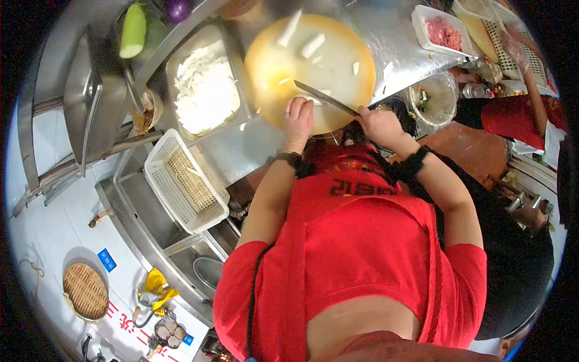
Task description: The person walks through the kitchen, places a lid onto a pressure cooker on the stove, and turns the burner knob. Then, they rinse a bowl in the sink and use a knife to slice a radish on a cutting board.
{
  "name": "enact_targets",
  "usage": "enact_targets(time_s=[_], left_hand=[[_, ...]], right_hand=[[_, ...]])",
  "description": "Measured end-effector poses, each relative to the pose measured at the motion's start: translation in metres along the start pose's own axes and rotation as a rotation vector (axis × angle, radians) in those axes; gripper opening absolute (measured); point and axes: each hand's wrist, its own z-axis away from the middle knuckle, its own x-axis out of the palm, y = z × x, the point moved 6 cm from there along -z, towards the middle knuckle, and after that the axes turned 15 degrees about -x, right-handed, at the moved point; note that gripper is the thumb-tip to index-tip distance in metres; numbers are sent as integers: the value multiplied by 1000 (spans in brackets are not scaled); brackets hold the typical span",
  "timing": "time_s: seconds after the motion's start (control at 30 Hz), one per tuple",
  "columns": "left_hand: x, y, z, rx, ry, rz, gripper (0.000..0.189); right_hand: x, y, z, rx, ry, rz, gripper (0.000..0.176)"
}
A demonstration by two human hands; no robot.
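In the head view, my right hand (383, 130) is closed around the handle of a kitchen knife (329, 99). The blade points left across a round cutting board (350, 48). My left hand (298, 123) rests on the board's near edge with its fingers curled, pressing on a white vegetable piece (318, 96) beside the blade; the fingers partly hide it. Farther up the board lie a long white vegetable piece (291, 29) and a shorter white vegetable chunk (313, 46). Left of the board, a metal tray (242, 111) holds a heap of cut white vegetable strips (205, 90).
A white tub of raw meat (445, 33) and a lined bin with scraps (432, 99) are on the right. A co-worker's arm (532, 90) reaches in there. A white plastic basket (187, 181) sits by the sink (142, 205); a green gourd (133, 31) lies upper left.
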Motion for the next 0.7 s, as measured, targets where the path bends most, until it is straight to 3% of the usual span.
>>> enact_targets(time_s=[0.17,0.2,0.3,0.5,0.7], left_hand=[[-11,6,-7,14,-12,12,19],[-10,6,-7,19,4,28,18],[-7,6,-6,19,44,24,19],[-6,2,-5,14,2,48,24],[-6,4,-5,17,12,35,24]], right_hand=[[10,5,-8,-79,11,30,14],[1,4,-4,-97,96,22,22],[-10,-3,1,-80,142,40,22],[8,1,-12,-77,22,71,15],[10,-6,-9,-43,69,37,16]])
